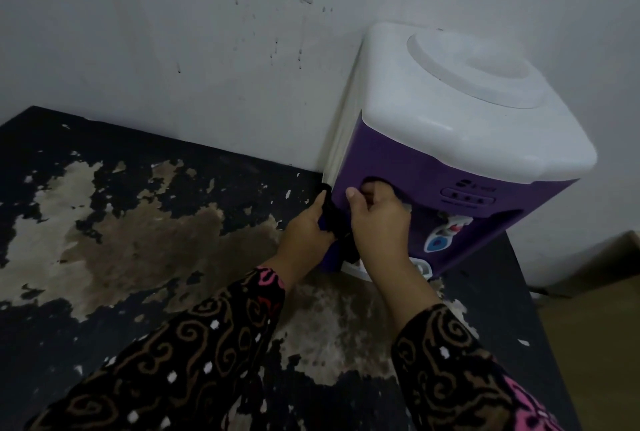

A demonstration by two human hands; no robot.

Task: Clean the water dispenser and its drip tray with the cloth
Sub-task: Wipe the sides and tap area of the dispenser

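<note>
A water dispenser (446, 153) with a white top and purple front stands on the table against the wall, at the right. A dark cloth (337, 222) is pressed against the dispenser's lower left front corner. My left hand (308, 226) grips the cloth from the left side. My right hand (379, 219) is closed on the cloth's upper part and rests against the purple front, left of the taps (446, 236). A white piece of the drip tray (356, 269) shows under my right wrist; most of it is hidden.
The black table top (138, 222) is worn, with large peeled brown patches. A stained white wall (207, 49) runs behind it. The table's right edge lies just beyond the dispenser, with a brown box (595, 292) below.
</note>
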